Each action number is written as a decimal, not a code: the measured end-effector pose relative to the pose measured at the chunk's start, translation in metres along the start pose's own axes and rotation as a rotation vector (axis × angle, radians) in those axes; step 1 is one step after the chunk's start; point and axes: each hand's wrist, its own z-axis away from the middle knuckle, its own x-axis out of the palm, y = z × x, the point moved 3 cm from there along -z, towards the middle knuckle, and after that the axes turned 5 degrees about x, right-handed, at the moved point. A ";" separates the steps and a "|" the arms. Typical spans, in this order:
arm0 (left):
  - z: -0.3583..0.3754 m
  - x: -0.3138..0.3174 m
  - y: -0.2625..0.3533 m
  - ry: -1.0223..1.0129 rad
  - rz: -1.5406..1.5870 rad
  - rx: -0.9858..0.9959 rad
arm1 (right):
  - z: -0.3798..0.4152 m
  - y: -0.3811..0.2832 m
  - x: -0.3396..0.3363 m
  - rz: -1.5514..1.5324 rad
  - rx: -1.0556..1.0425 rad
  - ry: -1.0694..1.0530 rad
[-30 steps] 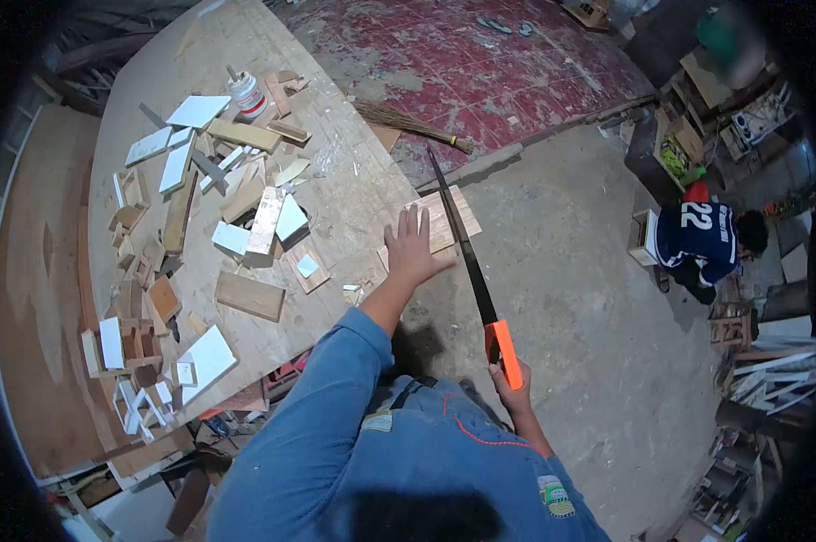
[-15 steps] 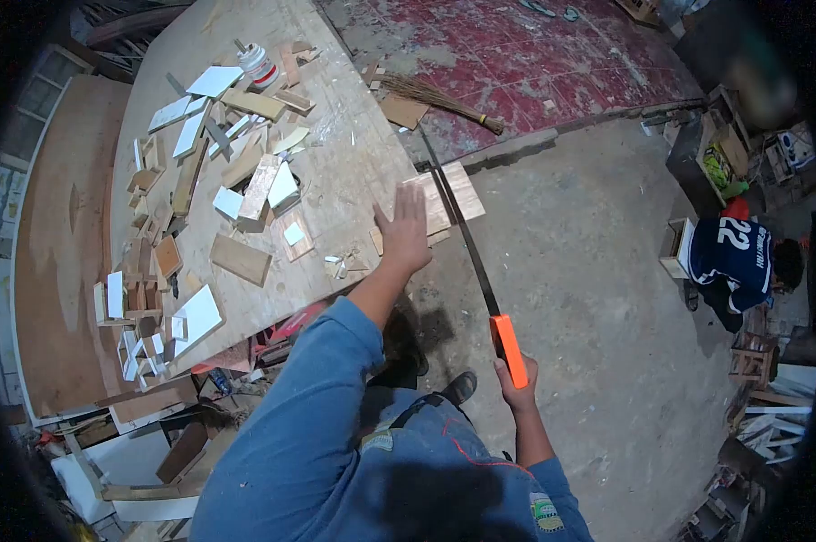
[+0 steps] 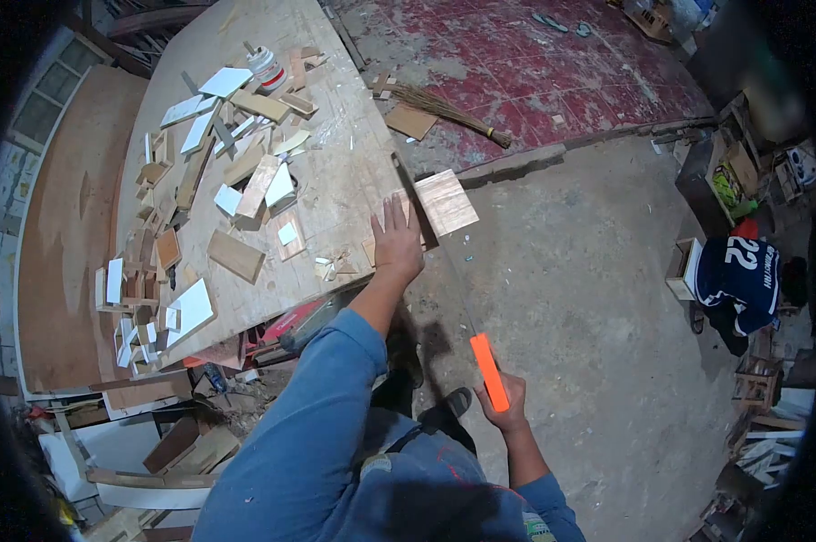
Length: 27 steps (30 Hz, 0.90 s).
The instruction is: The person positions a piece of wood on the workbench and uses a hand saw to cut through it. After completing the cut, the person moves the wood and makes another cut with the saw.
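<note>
My right hand (image 3: 509, 405) is closed around the orange handle of a handsaw (image 3: 486, 372). Its long thin blade slants up and left, crossing a light wooden board (image 3: 449, 202) at the edge of the workbench (image 3: 335, 203). Part of this board juts past the bench edge, to the right of the blade. My left hand (image 3: 397, 246) lies flat with fingers spread on the board's bench side, just left of the blade. Whether the teeth have cut into the wood cannot be made out.
Wood offcuts (image 3: 236, 256) and white pieces litter the bench, with a white tub (image 3: 266, 68) behind them. A straw broom (image 3: 453, 115) lies on the red floor. At the right, a person in a dark jersey (image 3: 740, 282) bends beside a wooden box (image 3: 683, 269).
My right hand has drawn the saw back toward my body, and less blade reaches beyond the board. My left hand has come down slightly onto the board. The view has shifted a little.
</note>
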 end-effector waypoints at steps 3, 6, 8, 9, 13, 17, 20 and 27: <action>0.000 0.002 0.000 -0.010 -0.015 0.021 | 0.010 0.008 -0.001 -0.055 0.131 -0.033; -0.001 0.005 -0.001 -0.005 0.000 0.035 | 0.010 0.008 -0.002 -0.100 0.191 0.008; -0.002 0.013 -0.003 0.039 -0.002 0.038 | 0.013 0.020 -0.003 -0.068 0.194 0.032; -0.002 0.013 -0.003 0.082 -0.004 0.045 | 0.010 0.021 -0.005 -0.067 0.195 0.027; -0.001 0.013 -0.003 0.083 -0.038 0.041 | 0.007 0.040 -0.011 -0.188 0.285 0.012; -0.001 0.004 -0.001 0.037 -0.017 0.034 | 0.003 0.032 -0.011 -0.193 0.281 -0.004; -0.002 0.008 -0.002 0.027 -0.021 0.032 | 0.000 0.015 -0.005 -0.030 0.136 -0.009; -0.002 0.010 -0.002 0.023 -0.037 0.033 | 0.009 -0.002 0.002 0.167 -0.045 -0.052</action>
